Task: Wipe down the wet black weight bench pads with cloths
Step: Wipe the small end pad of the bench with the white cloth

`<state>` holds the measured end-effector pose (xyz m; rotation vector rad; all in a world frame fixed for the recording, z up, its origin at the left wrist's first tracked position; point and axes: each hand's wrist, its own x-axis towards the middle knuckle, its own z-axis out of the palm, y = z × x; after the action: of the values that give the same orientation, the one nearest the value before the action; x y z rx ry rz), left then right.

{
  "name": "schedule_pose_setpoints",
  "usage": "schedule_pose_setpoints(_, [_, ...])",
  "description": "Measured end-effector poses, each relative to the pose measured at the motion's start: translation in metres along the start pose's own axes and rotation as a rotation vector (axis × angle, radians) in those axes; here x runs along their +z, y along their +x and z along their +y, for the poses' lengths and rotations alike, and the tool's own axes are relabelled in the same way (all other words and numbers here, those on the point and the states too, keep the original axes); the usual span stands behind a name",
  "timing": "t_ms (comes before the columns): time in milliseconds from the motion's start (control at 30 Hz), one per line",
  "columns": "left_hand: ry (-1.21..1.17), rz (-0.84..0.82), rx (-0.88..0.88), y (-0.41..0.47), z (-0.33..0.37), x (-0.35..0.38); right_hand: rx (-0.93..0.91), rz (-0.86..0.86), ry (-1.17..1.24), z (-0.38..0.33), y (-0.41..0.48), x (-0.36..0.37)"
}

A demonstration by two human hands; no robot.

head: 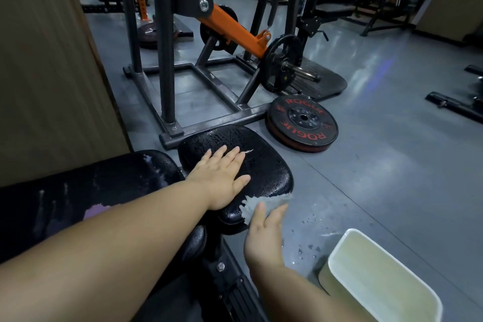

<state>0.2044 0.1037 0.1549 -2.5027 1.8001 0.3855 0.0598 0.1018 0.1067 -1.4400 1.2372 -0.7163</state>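
Now pressing flat on the black rounded vinyl seat pad [261, 162] with the left hand [219, 180]: palm down, fingers straight and slightly spread, clasping nothing. Beaded with water droplets over most of the pad's top.

Touching a pale grey ragged-edged cloth [271, 201] with the right hand [264, 238]: fingers nearly straight, laid against the fabric rather than curled round it. Draped over the near right edge of the seat pad, just beside the left wrist.

Left of the seat, across a narrow gap: long black back pad [91, 191], scuffed in pale patches, crossed by the left forearm.

Down at the right, standing on the glossy grey floor [392, 165]: white rectangular plastic tub [337, 256] with yellowish liquid inside. Scattered drops on the floor between tub and seat.

Beyond the seat, lying flat: black round weight plate with red lettering [303, 123], touching the base of a black steel machine frame [209, 123].
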Motion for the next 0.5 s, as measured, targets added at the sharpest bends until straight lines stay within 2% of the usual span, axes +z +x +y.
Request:
schedule_pose_setpoints(67, [0.005,-0.001,-0.002,0.001,0.0,0.0,0.08,0.026,0.032,-0.004,0.008,0.007])
schedule_pose_setpoints(200, [0.008,0.005,-0.005,0.001,0.0,0.001,0.223,0.204,0.111,-0.019,0.058,-0.001])
schedule_pose_setpoints(367, [0.014,0.002,0.002,0.001,-0.001,0.0,0.249,0.262,0.101,-0.027,0.095,-0.015])
schedule_pose_setpoints(500, [0.007,-0.016,0.006,0.001,-0.001,-0.002,0.301,0.371,0.056,-0.02,0.067,0.013])
